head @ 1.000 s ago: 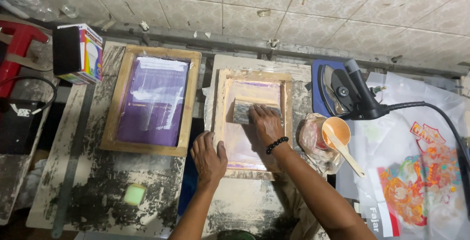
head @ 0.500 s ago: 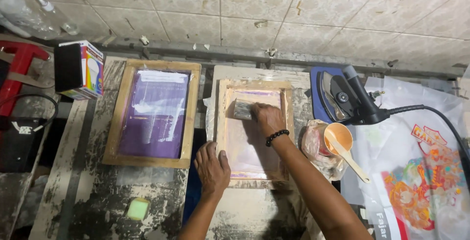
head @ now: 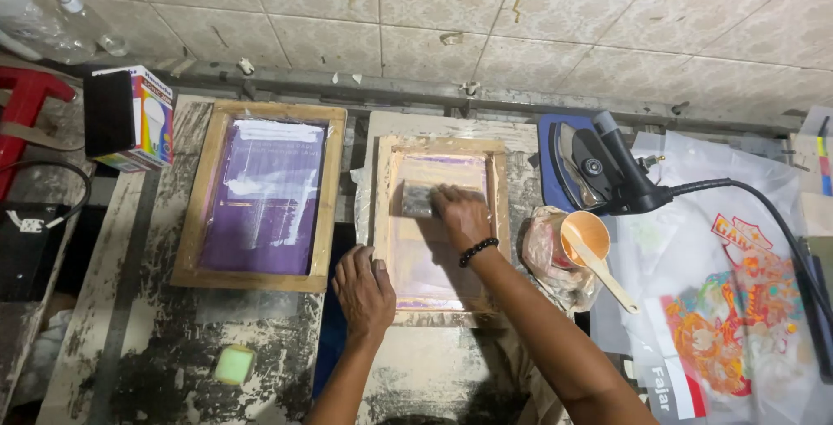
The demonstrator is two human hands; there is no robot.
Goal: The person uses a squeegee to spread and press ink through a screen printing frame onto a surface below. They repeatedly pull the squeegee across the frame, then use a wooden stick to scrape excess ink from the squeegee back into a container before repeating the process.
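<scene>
1. A small grey squeegee block (head: 417, 199) is gripped by the right hand (head: 462, 214) on the mesh of the small wooden printing frame (head: 439, 227).
2. The frame's lower left corner is pressed by the flat, open left hand (head: 364, 290).
3. A larger purple-meshed wooden frame (head: 260, 195) is laid beside it on the stained table (head: 156, 347).

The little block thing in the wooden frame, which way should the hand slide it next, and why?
Probably toward the person, down the screen. The right hand presses the squeegee near the far end of the wooden frame, so most of the mesh lies nearer the body. The left hand rests on the near left corner, which looks ready to steady the frame.
</scene>
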